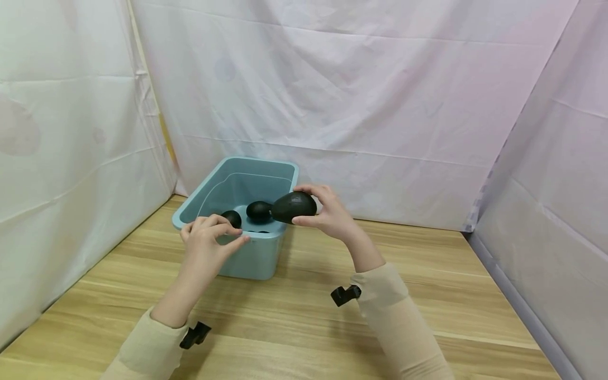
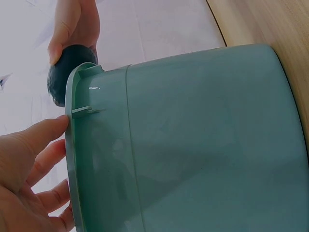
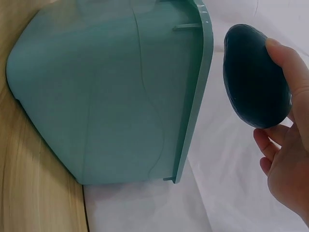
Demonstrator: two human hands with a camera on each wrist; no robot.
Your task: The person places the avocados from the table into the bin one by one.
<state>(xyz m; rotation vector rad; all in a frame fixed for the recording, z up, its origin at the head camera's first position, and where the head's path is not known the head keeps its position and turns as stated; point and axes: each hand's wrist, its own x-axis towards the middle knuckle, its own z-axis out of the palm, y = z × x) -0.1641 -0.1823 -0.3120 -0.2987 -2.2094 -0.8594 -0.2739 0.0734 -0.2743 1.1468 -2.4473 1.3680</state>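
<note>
My right hand (image 1: pixel 328 214) holds a dark, egg-shaped avocado (image 1: pixel 294 207) between thumb and fingers, up by the right rim of a blue-green plastic bin (image 1: pixel 254 258). Its skin looks almost black and slightly glossy. At the bin's near rim is my left hand (image 1: pixel 206 237), fingers loosely bent and nothing held between them. In the left wrist view the thumb (image 2: pixel 50 130) meets the rim's edge, while the other fingertips are partly hidden behind it. Inside the bin lie more dark avocados, one in the middle (image 1: pixel 259 211) and one near the left hand (image 1: pixel 231 218).
The bin stands on a wood-grain table (image 1: pixel 304 327), near its back left. White cloth (image 1: pixel 361 105) hangs behind and on both sides. A black clip-like mount (image 1: pixel 345 295) sits on the right sleeve, and a similar mount (image 1: pixel 195 335) on the left sleeve.
</note>
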